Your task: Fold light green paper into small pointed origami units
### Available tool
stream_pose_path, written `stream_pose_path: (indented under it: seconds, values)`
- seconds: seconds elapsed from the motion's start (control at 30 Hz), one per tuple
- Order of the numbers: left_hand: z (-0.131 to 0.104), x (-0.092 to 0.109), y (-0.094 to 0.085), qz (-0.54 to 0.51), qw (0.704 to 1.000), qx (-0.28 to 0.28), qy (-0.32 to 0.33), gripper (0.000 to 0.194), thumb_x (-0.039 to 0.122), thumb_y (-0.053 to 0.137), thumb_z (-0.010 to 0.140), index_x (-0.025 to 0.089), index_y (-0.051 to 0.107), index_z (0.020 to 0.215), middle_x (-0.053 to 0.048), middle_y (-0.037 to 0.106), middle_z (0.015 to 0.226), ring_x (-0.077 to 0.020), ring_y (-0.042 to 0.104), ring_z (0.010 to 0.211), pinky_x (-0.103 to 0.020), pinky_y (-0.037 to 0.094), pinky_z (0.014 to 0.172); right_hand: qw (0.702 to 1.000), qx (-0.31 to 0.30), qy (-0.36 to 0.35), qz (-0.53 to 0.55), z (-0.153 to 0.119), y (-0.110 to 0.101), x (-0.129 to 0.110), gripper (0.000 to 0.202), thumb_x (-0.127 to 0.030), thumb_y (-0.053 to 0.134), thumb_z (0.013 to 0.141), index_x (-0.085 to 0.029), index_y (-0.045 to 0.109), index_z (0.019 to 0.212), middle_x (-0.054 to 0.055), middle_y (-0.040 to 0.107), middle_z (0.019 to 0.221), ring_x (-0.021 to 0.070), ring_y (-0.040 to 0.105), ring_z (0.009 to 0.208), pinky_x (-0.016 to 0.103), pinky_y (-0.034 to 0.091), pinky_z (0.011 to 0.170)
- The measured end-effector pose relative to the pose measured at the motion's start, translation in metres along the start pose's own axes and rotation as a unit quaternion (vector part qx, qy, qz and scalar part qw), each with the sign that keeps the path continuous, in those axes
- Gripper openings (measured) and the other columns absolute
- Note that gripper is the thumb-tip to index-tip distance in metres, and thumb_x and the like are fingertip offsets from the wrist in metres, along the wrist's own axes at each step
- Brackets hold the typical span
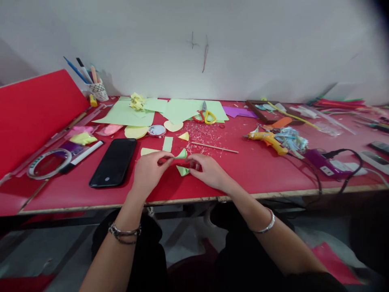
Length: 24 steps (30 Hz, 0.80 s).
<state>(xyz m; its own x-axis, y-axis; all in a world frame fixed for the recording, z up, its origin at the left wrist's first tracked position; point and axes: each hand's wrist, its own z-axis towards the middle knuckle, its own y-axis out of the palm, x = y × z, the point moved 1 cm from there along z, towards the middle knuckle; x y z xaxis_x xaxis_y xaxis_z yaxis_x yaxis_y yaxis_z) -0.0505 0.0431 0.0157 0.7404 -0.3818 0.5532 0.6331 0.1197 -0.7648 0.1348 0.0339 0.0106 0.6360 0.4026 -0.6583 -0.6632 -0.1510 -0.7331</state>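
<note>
My left hand (pixel 152 168) pinches a small green paper piece (pixel 182 154) between thumb and finger. On the piece's other side, the fingertips of my right hand (pixel 209 170) are curled in and appear to grip it too. Below the fingers, a second folded green paper piece (pixel 182 170) lies on the red table, close to my right fingertips. A pale green paper strip (pixel 167 144) and a yellow paper wedge (pixel 184 136) lie just beyond the hands. A thin wooden stick (pixel 215 147) rests behind my right hand among white scraps.
A black phone (pixel 113 163) lies left of my hands. Scissors (pixel 209 117) rest on green paper sheets (pixel 182 110) at the back. To the right are a yellow glue gun (pixel 267 140) and a purple power strip (pixel 325 164) with cables. A pen cup (pixel 99 90) stands far left.
</note>
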Motion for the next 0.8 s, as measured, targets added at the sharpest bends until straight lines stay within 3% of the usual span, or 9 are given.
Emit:
stream_pose_path:
  seconds: [0.13,0.3,0.43,0.67,0.8]
  values:
    - [0.002,0.004,0.0,-0.042,0.997,-0.031,0.052,0.017,0.03,0.05,0.081,0.019,0.063,0.085,-0.001,0.067,0.087,-0.0143,0.06,0.076,-0.022,0.044,0.065,0.999,0.024,0.003,0.025,0.001,-0.001,0.005,0.022,-0.008,0.046,0.074,-0.015,0.056,0.092,0.003,0.06,0.078,0.0125,0.054,0.068,0.025,0.041,0.065]
    - [0.004,0.006,0.004,-0.009,0.992,-0.081,0.092,0.014,0.023,0.047,0.08,0.019,0.06,0.081,-0.001,0.064,0.085,-0.0149,0.057,0.077,-0.025,0.042,0.069,0.993,0.065,0.04,0.089,0.0,-0.002,0.01,0.021,-0.023,0.036,0.086,-0.017,0.053,0.096,0.003,0.06,0.078,0.013,0.057,0.07,0.026,0.043,0.066]
    - [0.004,0.005,0.004,-0.019,0.989,-0.108,0.101,0.014,0.02,0.046,0.079,0.019,0.059,0.08,-0.001,0.063,0.084,-0.0146,0.056,0.077,-0.025,0.041,0.069,0.995,0.05,0.023,0.084,-0.002,0.001,0.003,0.02,-0.03,0.042,0.085,-0.018,0.054,0.095,0.004,0.062,0.088,0.0133,0.057,0.077,0.026,0.043,0.07]
    - [0.004,0.003,0.003,0.016,0.99,-0.115,0.082,0.016,0.027,0.045,0.081,0.02,0.059,0.084,-0.002,0.06,0.083,-0.0149,0.054,0.073,-0.026,0.042,0.066,0.998,0.047,-0.007,0.049,-0.002,0.007,0.001,0.013,-0.016,0.051,0.076,-0.017,0.057,0.087,0.003,0.061,0.086,0.0118,0.054,0.071,0.024,0.043,0.066]
    - [0.001,0.001,0.003,-0.018,0.981,-0.177,0.08,0.027,0.036,0.052,0.078,0.021,0.057,0.1,-0.004,0.055,0.097,-0.0154,0.054,0.077,-0.027,0.045,0.069,0.997,0.073,-0.005,0.04,0.0,0.006,0.005,0.014,-0.012,0.049,0.076,-0.017,0.059,0.084,0.003,0.063,0.082,0.0125,0.056,0.072,0.025,0.044,0.067]
